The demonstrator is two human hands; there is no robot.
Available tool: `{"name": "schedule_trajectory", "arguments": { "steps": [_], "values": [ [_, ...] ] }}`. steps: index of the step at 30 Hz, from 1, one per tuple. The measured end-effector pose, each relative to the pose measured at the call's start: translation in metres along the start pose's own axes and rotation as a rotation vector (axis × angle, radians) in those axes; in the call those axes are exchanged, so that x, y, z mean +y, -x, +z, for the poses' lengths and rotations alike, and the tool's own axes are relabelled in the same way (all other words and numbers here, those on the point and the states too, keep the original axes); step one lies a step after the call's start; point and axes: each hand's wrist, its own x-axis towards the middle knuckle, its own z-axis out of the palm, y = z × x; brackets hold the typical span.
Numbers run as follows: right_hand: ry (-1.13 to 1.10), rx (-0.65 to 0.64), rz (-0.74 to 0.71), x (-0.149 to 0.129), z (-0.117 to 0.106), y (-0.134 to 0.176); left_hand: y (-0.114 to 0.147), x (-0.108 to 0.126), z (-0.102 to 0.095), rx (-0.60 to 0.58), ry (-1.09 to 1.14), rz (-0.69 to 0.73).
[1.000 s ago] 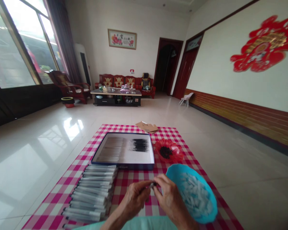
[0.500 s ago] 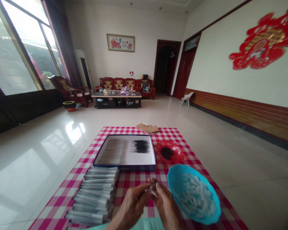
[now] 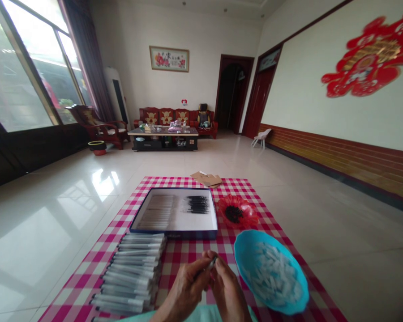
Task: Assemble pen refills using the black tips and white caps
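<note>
My left hand (image 3: 189, 279) is closed around a pale, translucent pen barrel (image 3: 211, 264), most of it hidden in the fingers. My right hand (image 3: 227, 282) pinches a small black plug (image 3: 215, 259) at the barrel's end; the two parts appear to touch. To the left lies a stack of translucent pens (image 3: 130, 273) with dark ends. A blue bowl (image 3: 239, 250) of short whitish pen caps (image 3: 275, 275) stands right of my right hand. Beyond it, a red petal-edged dish (image 3: 250, 214) holds small black pieces (image 3: 234, 214).
A shallow white box (image 3: 178, 226) with a dark blue rim holds thin clear tubes (image 3: 157, 212) and black-tipped pieces (image 3: 197, 205). Torn brown cardboard (image 3: 206, 179) lies at the far edge of the checked tablecloth (image 3: 188, 251). Across the room stand a low table (image 3: 163, 132) and a wooden sofa.
My fingertips have drawn closer together, bringing the black plug against the pen barrel's end. The containers and the pen stack have not moved.
</note>
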Motion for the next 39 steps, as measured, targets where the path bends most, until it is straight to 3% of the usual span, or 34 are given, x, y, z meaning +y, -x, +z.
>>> {"name": "schedule_trajectory", "arguments": {
  "steps": [10,17,23,33,39],
  "values": [
    [0.183,0.113,-0.049,0.007,-0.006,0.003,-0.001,-0.007,0.002,0.015,0.033,-0.025],
    [0.558,0.052,-0.211,0.012,-0.013,0.002,-0.004,-0.016,-0.001,0.028,0.027,-0.083],
    [0.936,-0.021,-0.466,0.000,-0.011,0.004,-0.006,-0.019,-0.011,0.015,0.014,-0.237],
    [1.018,-0.129,-0.567,-0.020,-0.008,0.004,0.001,0.011,-0.028,-0.096,-0.255,-0.035],
    [1.099,-0.142,-0.558,-0.027,-0.005,0.005,0.008,0.012,-0.029,-0.023,-0.607,0.056]
  ]
}}
